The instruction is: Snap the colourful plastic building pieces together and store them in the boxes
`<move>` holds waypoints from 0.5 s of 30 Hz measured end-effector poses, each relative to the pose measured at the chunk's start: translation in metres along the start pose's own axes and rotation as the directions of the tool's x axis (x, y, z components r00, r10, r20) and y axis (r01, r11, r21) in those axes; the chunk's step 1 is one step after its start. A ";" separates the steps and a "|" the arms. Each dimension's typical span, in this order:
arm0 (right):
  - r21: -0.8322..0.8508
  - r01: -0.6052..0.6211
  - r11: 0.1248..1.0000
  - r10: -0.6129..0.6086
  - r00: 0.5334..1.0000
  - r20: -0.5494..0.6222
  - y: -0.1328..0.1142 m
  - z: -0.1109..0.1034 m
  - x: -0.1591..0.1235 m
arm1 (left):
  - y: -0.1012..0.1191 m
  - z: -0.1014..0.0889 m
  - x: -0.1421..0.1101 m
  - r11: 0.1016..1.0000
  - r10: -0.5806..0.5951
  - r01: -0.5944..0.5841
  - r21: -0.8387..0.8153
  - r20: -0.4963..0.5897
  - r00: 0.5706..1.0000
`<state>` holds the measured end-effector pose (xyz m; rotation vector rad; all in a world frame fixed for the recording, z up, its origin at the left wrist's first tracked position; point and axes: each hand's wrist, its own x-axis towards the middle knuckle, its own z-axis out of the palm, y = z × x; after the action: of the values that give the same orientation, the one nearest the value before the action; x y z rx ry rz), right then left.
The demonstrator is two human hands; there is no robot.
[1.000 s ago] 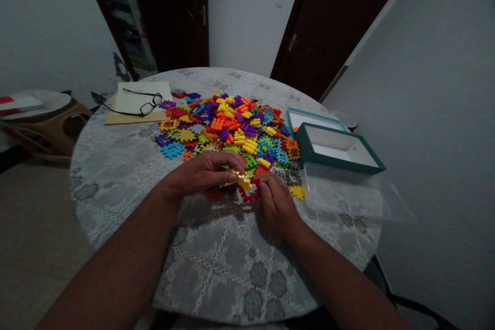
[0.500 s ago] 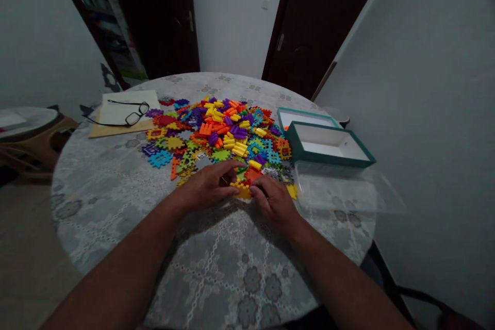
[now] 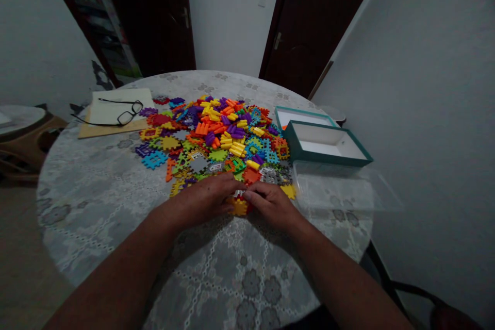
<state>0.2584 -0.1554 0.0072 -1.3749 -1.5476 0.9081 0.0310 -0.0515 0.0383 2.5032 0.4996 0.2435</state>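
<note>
At the near edge of the pile, my left hand (image 3: pixel 211 195) and my right hand (image 3: pixel 273 205) meet over a small joined block of toothed plastic building pieces (image 3: pixel 240 208). Its near face is yellow-orange, with bits of red and white showing. My left fingers wrap its left and top side, partly hidden behind the hand. The right thumb and forefinger pinch its upper right corner. Just beyond lies a red-orange toothed piece (image 3: pixel 252 175), and a yellow one (image 3: pixel 288 191) rests to the right of my right hand.
A heap of colourful building pieces (image 3: pixel 216 129) covers the table's middle. To the right stand a green-edged box (image 3: pixel 328 157), its lid (image 3: pixel 305 112) and a clear plastic tray (image 3: pixel 336 185). Eyeglasses (image 3: pixel 126 118) lie on papers (image 3: pixel 91 131) at the left.
Both hands have drawn slightly nearer to me with the joined pieces. My left fingers have closed over the top, and the right fingertips have shifted to its upper corner.
</note>
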 end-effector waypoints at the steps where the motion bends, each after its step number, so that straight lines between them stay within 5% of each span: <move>1: 0.000 0.001 1.000 -0.001 1.000 -0.005 0.000 0.001 0.000 | -0.001 0.002 0.000 1.000 -0.007 0.007 -0.002 -0.002 1.000; 8: -0.099 0.019 0.995 -0.019 1.000 0.002 -0.006 0.005 -0.004 | -0.002 0.003 0.005 0.998 -0.057 0.056 0.037 0.022 0.998; 15: -0.460 0.101 0.882 -0.228 0.946 -0.229 0.011 -0.013 0.001 | 0.000 0.004 0.008 1.000 -0.023 0.024 0.017 -0.041 0.999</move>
<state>0.2739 -0.1531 0.0023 -1.5732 -1.6793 0.2397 0.0392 -0.0505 0.0351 2.5125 0.5492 0.2829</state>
